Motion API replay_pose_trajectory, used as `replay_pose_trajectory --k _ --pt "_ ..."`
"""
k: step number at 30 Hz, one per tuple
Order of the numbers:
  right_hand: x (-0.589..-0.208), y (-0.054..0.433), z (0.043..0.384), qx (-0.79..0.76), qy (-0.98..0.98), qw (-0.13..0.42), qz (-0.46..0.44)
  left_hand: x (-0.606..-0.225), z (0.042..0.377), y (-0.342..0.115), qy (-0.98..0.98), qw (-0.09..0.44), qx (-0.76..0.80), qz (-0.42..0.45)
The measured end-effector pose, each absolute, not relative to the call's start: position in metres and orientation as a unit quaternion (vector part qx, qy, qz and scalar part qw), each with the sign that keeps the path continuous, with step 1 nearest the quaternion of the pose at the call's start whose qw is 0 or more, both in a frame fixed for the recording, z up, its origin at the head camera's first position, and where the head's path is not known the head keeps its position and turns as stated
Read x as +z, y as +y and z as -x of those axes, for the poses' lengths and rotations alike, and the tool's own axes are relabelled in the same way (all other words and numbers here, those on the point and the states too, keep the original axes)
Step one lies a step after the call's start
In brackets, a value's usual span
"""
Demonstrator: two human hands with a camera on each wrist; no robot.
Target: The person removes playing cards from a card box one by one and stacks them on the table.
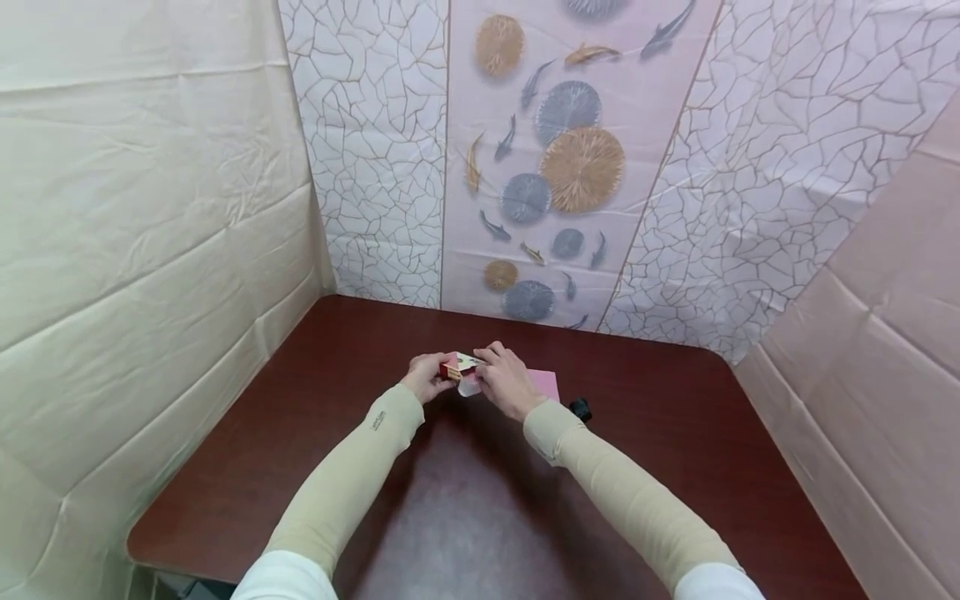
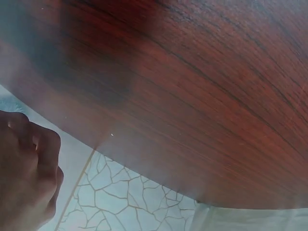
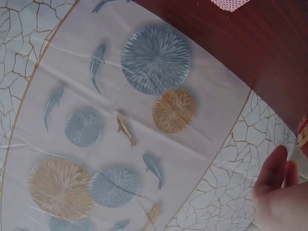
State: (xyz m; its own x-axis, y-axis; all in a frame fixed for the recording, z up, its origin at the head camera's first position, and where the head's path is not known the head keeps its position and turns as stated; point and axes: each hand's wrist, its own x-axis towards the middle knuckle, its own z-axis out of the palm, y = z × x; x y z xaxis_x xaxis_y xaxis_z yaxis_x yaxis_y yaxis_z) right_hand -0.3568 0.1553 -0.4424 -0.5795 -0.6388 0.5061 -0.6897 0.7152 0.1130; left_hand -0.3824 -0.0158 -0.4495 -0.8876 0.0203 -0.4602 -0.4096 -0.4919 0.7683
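In the head view, my left hand [image 1: 426, 377] grips a small carton [image 1: 452, 367] with red, yellow and cream faces by its left end. My right hand [image 1: 506, 383] is at the other end, its fingers curled over the carton's cream part. A whitish, see-through piece [image 1: 469, 386] hangs below the carton between the hands. In the left wrist view only the back of the left hand [image 2: 29, 173] shows; what it holds is hidden. At the right wrist view's edge, the right hand [image 3: 281, 192] is beside part of the red-and-yellow carton [image 3: 303, 134].
A pink sheet [image 1: 544, 383] with a dotted surface lies on the dark red-brown table [image 1: 360, 333], partly behind the right hand. Right of it stands a small black object [image 1: 581, 409]. Cloth-covered walls [image 1: 187, 208] enclose the table's left, back and right.
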Motion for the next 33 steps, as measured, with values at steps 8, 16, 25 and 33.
replay_pose_trajectory --k 8,16,25,33 --pt "-0.443 0.149 0.352 0.153 -0.929 0.192 -0.276 -0.45 0.386 -0.02 0.467 0.113 0.851 0.21" --pt "-0.444 0.152 0.355 0.173 -0.942 0.134 -0.256 -0.449 0.388 -0.02 0.469 0.091 0.849 0.224" --pt "-0.45 0.171 0.36 0.148 -0.937 0.123 -0.292 -0.452 0.389 -0.023 0.463 0.033 0.851 0.246" --pt "-0.47 0.203 0.369 0.17 -0.956 0.15 -0.188 -0.453 0.387 -0.02 0.453 0.032 0.856 0.248"
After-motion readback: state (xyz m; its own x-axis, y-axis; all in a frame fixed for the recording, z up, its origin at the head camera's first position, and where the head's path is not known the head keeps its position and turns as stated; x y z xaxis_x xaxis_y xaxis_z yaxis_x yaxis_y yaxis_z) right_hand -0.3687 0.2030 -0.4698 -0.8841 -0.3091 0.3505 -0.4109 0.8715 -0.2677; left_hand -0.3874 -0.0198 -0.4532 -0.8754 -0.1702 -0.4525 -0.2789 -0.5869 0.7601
